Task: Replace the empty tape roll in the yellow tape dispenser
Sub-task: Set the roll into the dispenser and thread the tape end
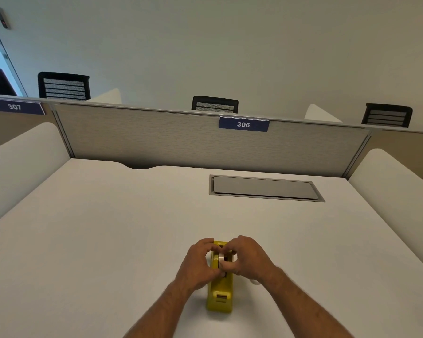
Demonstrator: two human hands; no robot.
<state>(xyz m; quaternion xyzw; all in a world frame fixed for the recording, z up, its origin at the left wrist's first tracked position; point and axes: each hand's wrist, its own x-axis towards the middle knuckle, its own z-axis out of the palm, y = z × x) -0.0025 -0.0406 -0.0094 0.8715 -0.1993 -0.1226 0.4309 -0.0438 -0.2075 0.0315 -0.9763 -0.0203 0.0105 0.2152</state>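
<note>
The yellow tape dispenser [219, 295] lies on the white desk [108, 240] near its front edge, with its cutter end toward me. A pale tape roll [221, 257] stands on edge in the dispenser's slot. My left hand [197, 262] grips the dispenser's left side, thumb near the roll. My right hand [248, 258] pinches the roll from the right with fingers and thumb. Both hands hide most of the dispenser's far half. A small white object [255, 281] peeks out under my right wrist; I cannot tell what it is.
A grey cable hatch [264, 188] is set flush into the desk at the back right. A fabric partition with a "306" label [243, 124] closes the far edge. White side dividers [22, 162] flank the desk. Black chairs stand beyond the partition.
</note>
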